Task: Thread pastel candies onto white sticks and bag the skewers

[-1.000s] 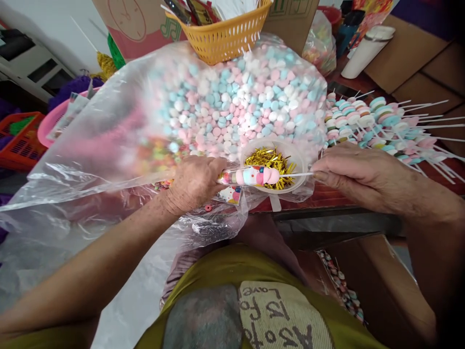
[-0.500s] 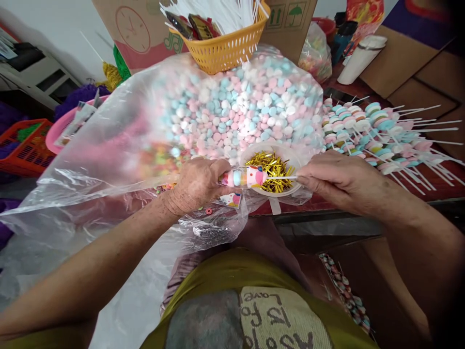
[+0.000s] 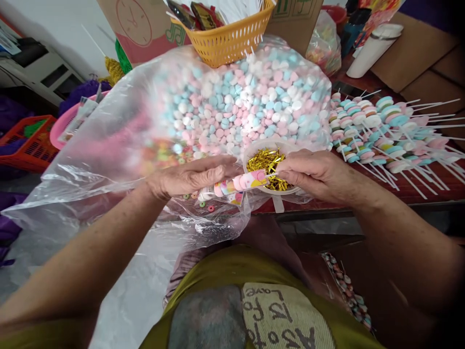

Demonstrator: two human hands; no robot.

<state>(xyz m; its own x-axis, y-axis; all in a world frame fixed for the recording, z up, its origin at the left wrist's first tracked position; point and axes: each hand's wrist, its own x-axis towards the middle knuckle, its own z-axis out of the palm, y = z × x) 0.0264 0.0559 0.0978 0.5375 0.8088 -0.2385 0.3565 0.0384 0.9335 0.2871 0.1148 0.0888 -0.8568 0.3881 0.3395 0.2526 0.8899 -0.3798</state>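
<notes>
A wrapped marshmallow skewer with a printed band lies slightly tilted between my hands. My right hand is closed, pinching its white stick close to the wrapper's end, over a white bowl of gold twist ties. Alongside the skewer's far end, my left hand has its fingers stretched out flat and its thumb apart. Whether its palm touches the wrapper I cannot tell. A printed slip sits just below the skewer.
A large clear bag of pastel marshmallows covers the table's middle. Behind it stands a yellow basket of white sticks. Finished skewers are piled at the right. Small candy rings lie near the front edge.
My left hand has loosened from around the skewer and straightened its fingers. My right hand has shifted left along the stick toward the wrapper. More of the skewer shows, now tilted.
</notes>
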